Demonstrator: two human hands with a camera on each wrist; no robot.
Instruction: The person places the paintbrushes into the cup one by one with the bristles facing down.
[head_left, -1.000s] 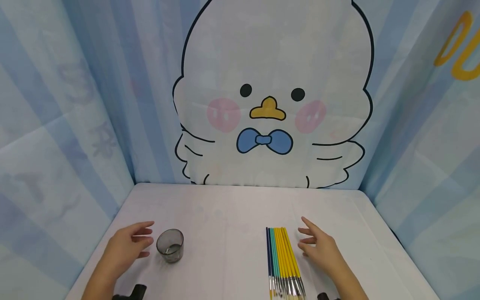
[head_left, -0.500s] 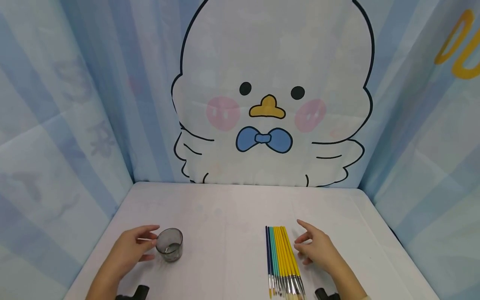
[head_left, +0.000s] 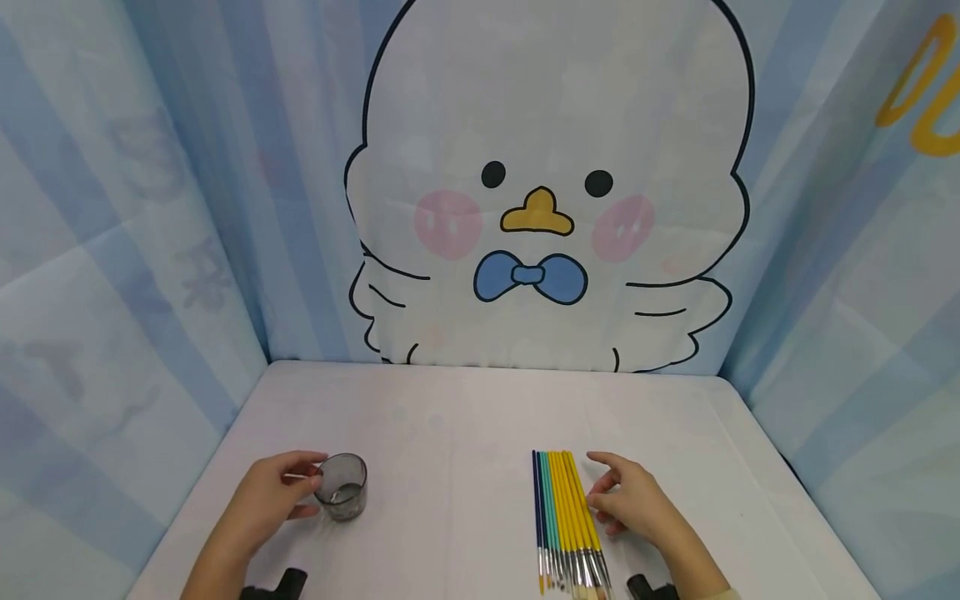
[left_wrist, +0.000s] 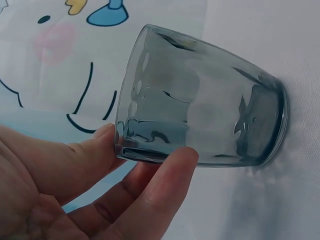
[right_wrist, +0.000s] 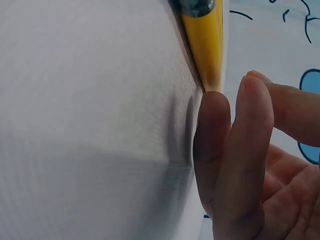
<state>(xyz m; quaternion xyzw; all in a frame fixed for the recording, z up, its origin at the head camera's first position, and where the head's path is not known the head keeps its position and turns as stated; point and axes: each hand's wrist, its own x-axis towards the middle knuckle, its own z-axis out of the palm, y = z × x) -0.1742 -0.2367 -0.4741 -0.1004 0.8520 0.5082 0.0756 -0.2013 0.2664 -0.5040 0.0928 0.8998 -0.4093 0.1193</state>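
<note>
A grey-tinted clear glass tumbler (head_left: 343, 492) stands upright on the left part of the table. My left hand (head_left: 262, 498) is at its left side, fingers loosely extended around the rim; in the left wrist view, fingertips (left_wrist: 182, 157) overlap the tumbler's (left_wrist: 210, 110) side. On the right lies a row of paintbrushes (head_left: 564, 508) with dark blue, teal and yellow handles, bristles toward me. My right hand (head_left: 633, 500) hovers just right of the row, fingers relaxed and holding nothing. In the right wrist view, a fingertip (right_wrist: 212, 107) is right by a yellow paintbrush handle (right_wrist: 204, 45).
A white cloth covers the table (head_left: 450, 433). Behind it hangs a blue-striped curtain (head_left: 315, 250) with a large cartoon chick. Side curtains flank both edges. Black wrist camera mounts (head_left: 277, 585) show below each hand.
My left hand has moved right to the tumbler's rim. My right hand has shifted left, closer to the paintbrushes, its index finger lowering. Tumbler and paintbrushes stay in place.
</note>
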